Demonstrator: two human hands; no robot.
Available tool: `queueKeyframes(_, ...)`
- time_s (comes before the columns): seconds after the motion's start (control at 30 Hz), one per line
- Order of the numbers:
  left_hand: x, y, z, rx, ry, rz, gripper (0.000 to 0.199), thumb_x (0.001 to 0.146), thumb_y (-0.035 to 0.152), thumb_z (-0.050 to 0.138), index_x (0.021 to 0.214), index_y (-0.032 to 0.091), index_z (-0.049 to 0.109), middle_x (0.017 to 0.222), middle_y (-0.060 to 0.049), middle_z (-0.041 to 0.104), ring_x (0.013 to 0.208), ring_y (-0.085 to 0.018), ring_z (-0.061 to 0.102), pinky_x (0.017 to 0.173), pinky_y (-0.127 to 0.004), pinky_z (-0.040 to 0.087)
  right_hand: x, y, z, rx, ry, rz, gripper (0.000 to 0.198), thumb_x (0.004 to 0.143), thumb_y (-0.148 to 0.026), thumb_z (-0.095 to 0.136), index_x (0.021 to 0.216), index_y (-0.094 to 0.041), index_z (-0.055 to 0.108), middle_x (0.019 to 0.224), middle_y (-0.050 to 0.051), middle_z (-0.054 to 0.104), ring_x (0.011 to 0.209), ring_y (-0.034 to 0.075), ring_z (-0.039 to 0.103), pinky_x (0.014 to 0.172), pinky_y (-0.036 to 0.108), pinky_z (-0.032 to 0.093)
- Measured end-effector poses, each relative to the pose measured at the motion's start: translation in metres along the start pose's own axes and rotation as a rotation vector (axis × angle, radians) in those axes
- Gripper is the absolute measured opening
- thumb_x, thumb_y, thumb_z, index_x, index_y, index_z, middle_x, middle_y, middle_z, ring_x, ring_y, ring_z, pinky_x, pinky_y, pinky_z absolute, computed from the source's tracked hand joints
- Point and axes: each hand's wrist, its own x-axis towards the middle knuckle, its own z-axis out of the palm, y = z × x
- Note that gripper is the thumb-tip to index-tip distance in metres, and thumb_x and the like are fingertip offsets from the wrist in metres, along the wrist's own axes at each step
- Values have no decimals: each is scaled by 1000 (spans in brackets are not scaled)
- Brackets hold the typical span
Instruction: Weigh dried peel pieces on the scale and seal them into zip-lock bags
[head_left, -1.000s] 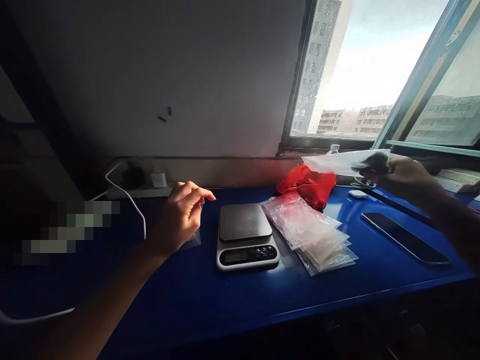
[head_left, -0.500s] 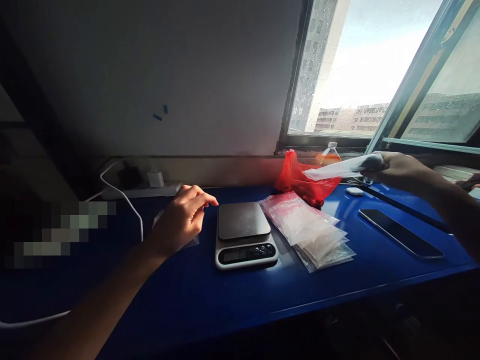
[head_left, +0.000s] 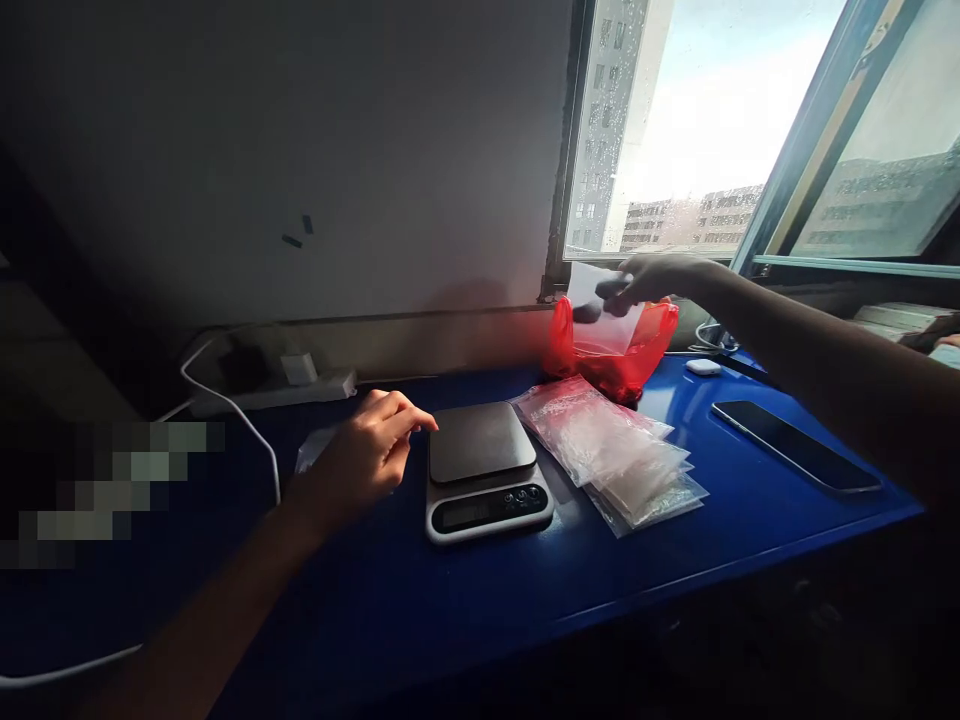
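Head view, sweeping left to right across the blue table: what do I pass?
White cable → left hand → kitchen scale → pile of clear plastic bags → phone. Further back, the right hand holds a clear bag over the red bag.

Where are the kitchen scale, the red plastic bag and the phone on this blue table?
kitchen scale (head_left: 480, 441), head view, on its dark weighing plate.
red plastic bag (head_left: 646, 350), head view, on its right side wall.
phone (head_left: 795, 460), head view, on the screen's middle.
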Motion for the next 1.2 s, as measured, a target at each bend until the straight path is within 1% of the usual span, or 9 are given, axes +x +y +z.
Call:
queueKeyframes(0.1,1,2,-1,-3,-36,45,36,79,-3,48,93,23,67,85,-3,66,83,-20,56,70,-32,49,6,-3,11,-185,-292,-75,35,86,-42,66,74,-10,71,63,3,65,51,9,52,59,25,40)
queueKeyframes(0.17,1,4,-1,-4,-70,61,39,76,-5,47,94,23,67,87,-3,66,85,-20,57,70,-32,51,6,-2,16,-293,-334,-111,39,94,-45,55,84,-11,71,72,6,67,56,12,55,61,26,42)
queueKeyframes(0.4,0,6,3,-43,-95,48,36,79,-4,50,95,23,67,88,-4,67,88,-22,59,73,-35,53,2,3,-5,-341,-2,-94,37,96,-38,55,117,-10,68,115,20,68,100,23,61,79,33,39)
queueKeyframes(0.53,0,6,5,-29,-115,61,30,83,0,50,96,22,67,89,-5,67,88,-22,58,73,-35,53,-8,-5,-21,-314,110,-26,43,94,-37,54,116,-2,66,118,24,64,113,30,57,84,39,36)
queueKeyframes(0.63,1,11,3,-78,-130,22,24,89,6,49,96,21,67,89,-5,66,91,-22,57,79,-37,52,-32,-17,-20,-96,393,4,43,93,-37,52,103,2,69,107,22,66,108,26,58,83,40,35)
queueKeyframes(0.73,0,20,-1,-206,-194,-158,17,96,25,51,105,22,65,99,-6,66,97,-23,59,86,-40,50,-73,-38,2,416,579,-135,37,94,-34,50,76,-7,66,71,6,61,72,10,54,73,32,37)
queueKeyframes(0.83,0,30,-1,-470,-236,-403,47,96,58,46,128,25,56,119,-9,64,107,-27,61,87,-42,51,-122,-65,39,907,425,-332,40,98,-40,45,67,-17,55,58,-3,46,50,7,39,54,27,33)
queueKeyframes(0.93,2,34,4,-757,-169,-546,74,88,77,41,136,21,48,127,-14,61,117,-31,58,92,-44,51,-160,-89,72,1168,274,-391,27,98,-43,46,81,-23,53,55,-6,40,44,8,37,44,26,27)
queueKeyframes(1.2,5,23,16,-940,1,-832,64,79,68,67,115,16,64,110,-14,68,102,-27,64,86,-39,54,-180,-95,97,1313,121,-217,17,101,-42,33,96,-27,38,58,-5,47,44,10,43,45,28,34)
